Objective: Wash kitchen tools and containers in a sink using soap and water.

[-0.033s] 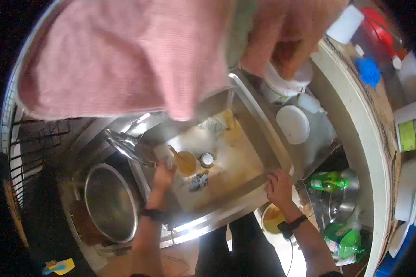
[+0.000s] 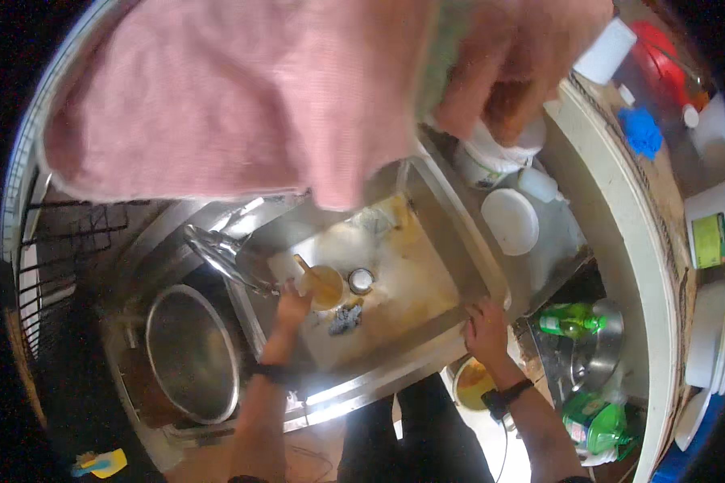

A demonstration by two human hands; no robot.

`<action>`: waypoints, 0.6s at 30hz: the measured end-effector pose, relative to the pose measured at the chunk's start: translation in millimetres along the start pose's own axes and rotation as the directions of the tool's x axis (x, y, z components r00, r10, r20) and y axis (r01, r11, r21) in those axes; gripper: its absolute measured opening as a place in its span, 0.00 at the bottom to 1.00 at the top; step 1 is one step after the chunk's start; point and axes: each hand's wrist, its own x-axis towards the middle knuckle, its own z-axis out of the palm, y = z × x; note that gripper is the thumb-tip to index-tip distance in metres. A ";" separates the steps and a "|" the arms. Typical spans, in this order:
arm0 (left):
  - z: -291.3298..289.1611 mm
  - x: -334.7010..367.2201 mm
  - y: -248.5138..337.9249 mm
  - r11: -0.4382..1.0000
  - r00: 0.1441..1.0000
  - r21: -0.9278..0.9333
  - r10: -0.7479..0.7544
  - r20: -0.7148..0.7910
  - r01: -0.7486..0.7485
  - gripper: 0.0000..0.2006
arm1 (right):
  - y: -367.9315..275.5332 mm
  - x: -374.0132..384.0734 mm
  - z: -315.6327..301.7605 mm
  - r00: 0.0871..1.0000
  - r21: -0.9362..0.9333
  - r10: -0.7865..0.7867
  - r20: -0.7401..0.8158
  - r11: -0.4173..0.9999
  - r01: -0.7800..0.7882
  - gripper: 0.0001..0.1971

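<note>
Steel sink [image 2: 423,278]: left hand [image 2: 294,306] sits at eight o'clock, beside a yellowish cup [image 2: 327,291]; right hand [image 2: 486,328] on the four o'clock rim [image 2: 503,285]. Whether either hand grips, I cannot tell.

Head cam, wide fisheye, looks down into sink [image 2: 423,286], fairly near, top blocked by prob. a pink cloth [image 2: 209,105].
</note>
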 end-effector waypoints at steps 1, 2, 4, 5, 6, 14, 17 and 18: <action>-13.3 -6.9 -63.1 1.000 0.992 -0.014 0.001 -0.125 -0.003 0.24 | -31.2 8.0 8.0 0.997 0.062 -0.070 -0.011 0.996 0.071 0.19; 17.2 -13.0 -36.5 0.996 0.995 -0.086 0.010 -0.098 -0.019 0.24 | -16.7 -0.7 7.3 0.999 -0.007 -0.049 -0.008 0.999 0.049 0.19; 25.0 -31.8 65.2 0.503 0.821 -0.649 -0.329 0.467 0.571 0.20 | 16.5 -24.2 -5.1 0.999 -0.115 0.015 -0.038 0.993 -0.019 0.20; 42.1 -23.8 57.8 0.502 0.825 -0.656 -0.307 0.474 0.564 0.20 | 19.4 -33.1 -2.7 0.996 -0.014 0.002 -0.087 1.000 -0.003 0.20; 30.5 -18.0 21.3 0.593 0.788 -0.541 -0.301 0.538 0.596 0.19 | -1.2 -31.0 3.5 0.991 0.132 -0.039 -0.132 0.990 0.056 0.20; 31.8 -9.8 20.8 0.379 0.837 -0.769 -0.028 0.546 0.515 0.18 | -36.4 -120.2 -47.3 0.990 0.070 0.141 0.006 0.988 -0.141 0.22; 19.8 -9.7 13.2 0.277 0.759 -0.709 -0.167 0.629 0.648 0.21 | -32.8 -158.2 -55.1 0.943 0.129 0.267 -0.200 0.961 -0.244 0.14; 17.6 -14.9 20.8 0.249 0.763 -0.722 -0.170 0.623 0.645 0.21 | -28.5 -172.5 -55.4 0.939 0.127 0.279 -0.200 0.958 -0.258 0.14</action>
